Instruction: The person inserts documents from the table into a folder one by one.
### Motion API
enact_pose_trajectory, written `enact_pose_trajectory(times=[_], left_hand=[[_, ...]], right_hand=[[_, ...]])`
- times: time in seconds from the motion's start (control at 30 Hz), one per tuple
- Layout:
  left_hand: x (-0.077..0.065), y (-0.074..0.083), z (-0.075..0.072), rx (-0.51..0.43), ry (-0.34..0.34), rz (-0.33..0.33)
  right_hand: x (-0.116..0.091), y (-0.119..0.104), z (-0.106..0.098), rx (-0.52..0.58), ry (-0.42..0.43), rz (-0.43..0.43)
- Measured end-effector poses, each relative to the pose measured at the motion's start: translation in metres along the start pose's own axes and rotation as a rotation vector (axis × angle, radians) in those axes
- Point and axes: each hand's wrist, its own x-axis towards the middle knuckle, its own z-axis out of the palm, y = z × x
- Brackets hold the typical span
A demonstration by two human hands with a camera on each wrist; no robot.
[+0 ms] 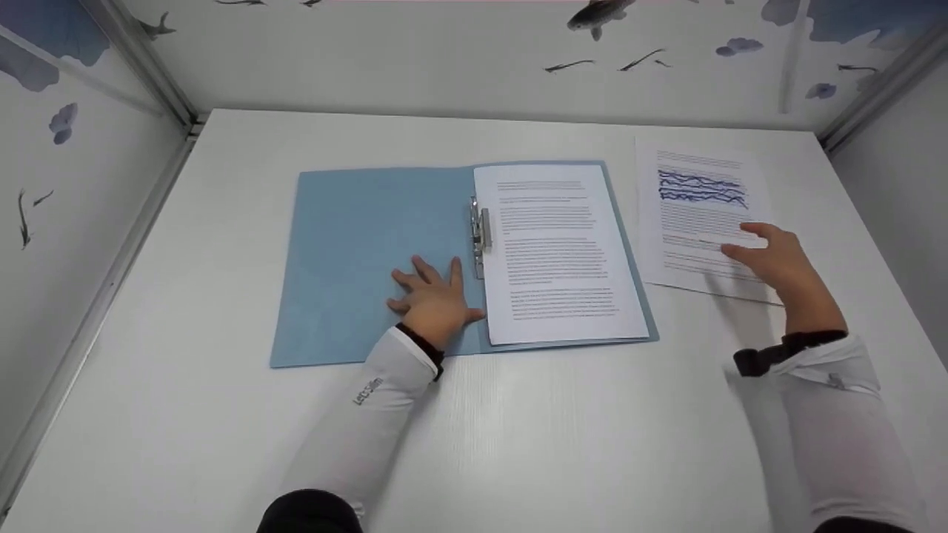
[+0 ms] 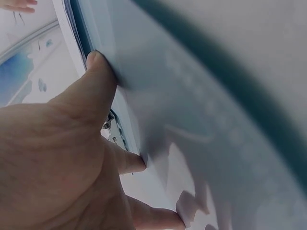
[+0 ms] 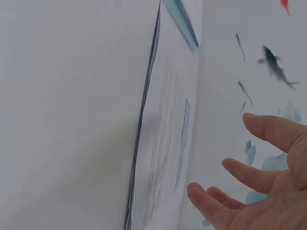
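A blue folder lies opened flat on the table, with a metal clip along its spine. Printed sheets lie on its right side, under the clip's edge. My left hand rests with spread fingers on the lower part of the left cover, its thumb reaching to the sheets' edge. Over the lower right of a separate stack of papers is my right hand, thumb and fingers apart and nothing between them. Blue scribbled lines cross the top sheet. In the right wrist view, a gap shows between fingertips and paper.
The white table runs back to a wall printed with fish and blue plants. Another panel closes off the left side, and a plain panel stands at the right.
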Motion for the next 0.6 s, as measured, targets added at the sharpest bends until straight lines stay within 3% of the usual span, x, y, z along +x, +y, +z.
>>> enact_pose_trajectory(times=[0.13,0.33,0.6], left_hand=[[0.001,0.000,0.000,-0.003,0.000,-0.001],[0.002,0.001,0.001,0.023,0.002,-0.004],[0.002,0.001,-0.001,0.033,0.006,-0.006]], right_hand=[[0.008,0.022,-0.018,-0.078,-0.012,0.068],[0.016,0.052,-0.035,-0.145,-0.136,0.165],[0.016,0.056,-0.038,-0.159,-0.197,0.194]])
